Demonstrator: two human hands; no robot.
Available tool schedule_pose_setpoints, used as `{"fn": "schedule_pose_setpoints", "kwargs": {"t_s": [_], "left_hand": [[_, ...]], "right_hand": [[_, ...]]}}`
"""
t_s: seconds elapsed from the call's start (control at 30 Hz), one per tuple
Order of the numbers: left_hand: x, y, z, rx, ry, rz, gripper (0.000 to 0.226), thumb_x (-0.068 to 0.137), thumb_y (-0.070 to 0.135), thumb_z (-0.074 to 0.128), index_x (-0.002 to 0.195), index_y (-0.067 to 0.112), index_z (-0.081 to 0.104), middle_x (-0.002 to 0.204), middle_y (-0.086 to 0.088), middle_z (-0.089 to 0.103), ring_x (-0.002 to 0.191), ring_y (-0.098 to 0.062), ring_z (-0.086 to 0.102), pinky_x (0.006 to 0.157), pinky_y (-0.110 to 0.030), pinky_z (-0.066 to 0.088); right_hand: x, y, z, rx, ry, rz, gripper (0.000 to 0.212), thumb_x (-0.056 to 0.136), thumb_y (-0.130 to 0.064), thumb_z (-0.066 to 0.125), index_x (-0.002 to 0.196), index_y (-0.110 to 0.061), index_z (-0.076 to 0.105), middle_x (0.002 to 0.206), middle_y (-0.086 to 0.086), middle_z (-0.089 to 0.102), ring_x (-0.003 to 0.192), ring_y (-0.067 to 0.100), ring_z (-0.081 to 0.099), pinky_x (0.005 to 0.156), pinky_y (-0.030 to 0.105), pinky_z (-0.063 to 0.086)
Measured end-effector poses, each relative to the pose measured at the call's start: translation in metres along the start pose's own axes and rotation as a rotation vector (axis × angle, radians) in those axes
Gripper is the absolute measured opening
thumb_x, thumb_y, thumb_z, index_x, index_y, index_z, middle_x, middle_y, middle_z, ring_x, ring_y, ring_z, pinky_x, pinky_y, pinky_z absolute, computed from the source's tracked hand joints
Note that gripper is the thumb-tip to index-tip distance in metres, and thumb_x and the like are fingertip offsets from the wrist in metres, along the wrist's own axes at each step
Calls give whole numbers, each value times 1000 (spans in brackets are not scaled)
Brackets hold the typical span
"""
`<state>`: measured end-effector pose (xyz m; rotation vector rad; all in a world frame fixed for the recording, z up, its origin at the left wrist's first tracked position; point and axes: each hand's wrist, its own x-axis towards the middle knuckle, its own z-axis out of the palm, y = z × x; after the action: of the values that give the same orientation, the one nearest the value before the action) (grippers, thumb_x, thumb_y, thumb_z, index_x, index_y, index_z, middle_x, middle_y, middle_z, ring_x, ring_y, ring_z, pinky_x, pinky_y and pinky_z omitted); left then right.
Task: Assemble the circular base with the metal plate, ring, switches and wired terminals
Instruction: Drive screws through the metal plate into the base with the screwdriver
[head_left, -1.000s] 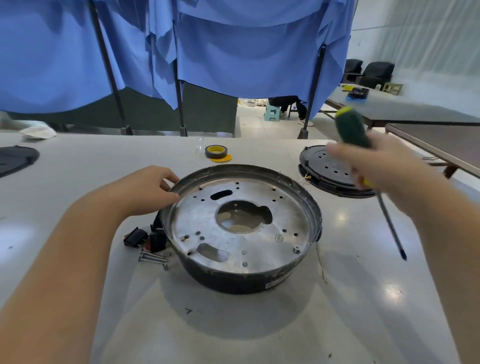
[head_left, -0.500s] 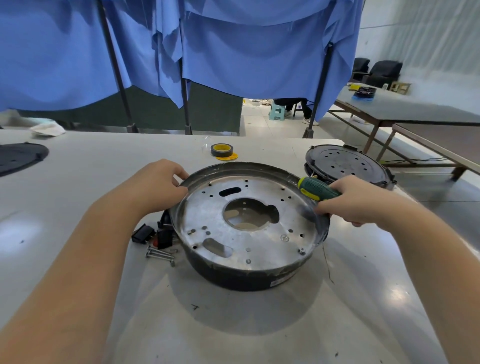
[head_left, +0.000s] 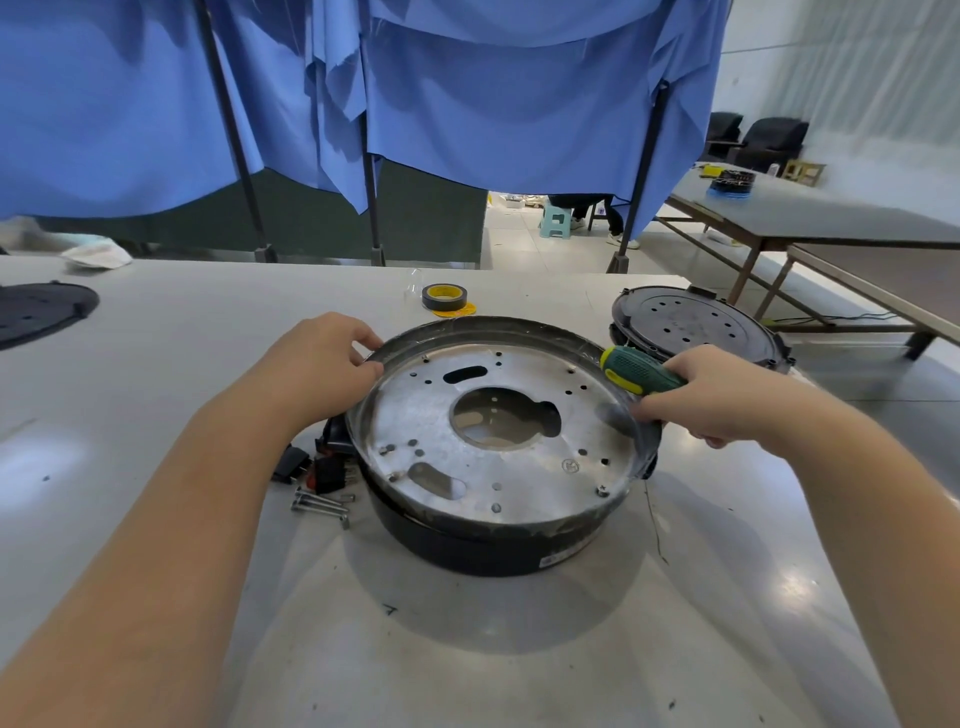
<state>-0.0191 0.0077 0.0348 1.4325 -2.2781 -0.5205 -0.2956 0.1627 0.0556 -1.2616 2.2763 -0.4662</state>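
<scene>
The screwdriver (head_left: 640, 370) shows only its green and yellow handle; the shaft is hidden inside the right hand (head_left: 711, 395) and behind it, so where the tip sits cannot be told. That hand is clenched round the handle at the base's (head_left: 467, 545) 3 o'clock rim. The left hand (head_left: 322, 364) grips the rim at about 10 o'clock, thumb and fingertips pinching the raised edge. The base stands on the table (head_left: 156, 364) straight ahead, with the metal plate (head_left: 493, 447) seated in its top and its near wall in shadow. At the base's 9 o'clock lie black switches (head_left: 311, 467), partly tucked under the rim, and just nearer, a few bolts (head_left: 322, 504). A tape roll (head_left: 444, 297) sits at 12 o'clock, a black lid (head_left: 691, 322) at 2 o'clock, partly covered by the handle. A dark disc (head_left: 41, 312) is cut off at the left edge. A thin dark line on the table at 4 o'clock may be a wire.

Since a second ago the right hand has come down from mid-air to the rim; over the last half second both hands have hardly shifted.
</scene>
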Motion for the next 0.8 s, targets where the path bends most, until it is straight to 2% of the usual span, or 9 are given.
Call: {"fn": "schedule_pose_setpoints", "kwargs": {"t_s": [0.23,0.4,0.6,0.73,0.8], "left_hand": [[0,-3,-8,7,-43,-11,19,87,23,64,106,23,65,81,8,65,80,-11,60,71,-28,40],[-2,-2,-11,46,-86,-33,12,86,22,65,98,22,65,89,3,67,86,-16,61,74,-28,42],[-2,0,-13,92,-87,-12,12,85,21,67,97,18,66,84,8,62,87,-17,60,74,-28,43],[-3,0,-14,110,-89,-10,16,85,21,67,100,17,67,93,3,65,88,-17,60,75,-28,42],[-3,1,-14,123,-85,-5,25,86,22,66,110,17,64,109,0,65,93,-17,59,78,-28,41]], "right_hand": [[-1,0,3,-30,0,-25,15,86,-22,65,88,-8,61,61,7,45,49,18,39,41,22,35],[0,-2,4,-17,19,-43,16,86,-27,66,87,-12,61,60,6,47,48,17,40,40,21,36],[0,0,2,-28,8,-63,23,86,-32,67,87,-10,60,62,7,48,50,17,42,41,22,38],[2,1,2,1,-15,-43,32,85,-35,68,91,-5,60,63,8,48,49,17,40,40,21,37],[2,2,0,0,3,-50,35,84,-39,68,92,-5,61,64,8,51,51,18,42,42,23,39]]}}
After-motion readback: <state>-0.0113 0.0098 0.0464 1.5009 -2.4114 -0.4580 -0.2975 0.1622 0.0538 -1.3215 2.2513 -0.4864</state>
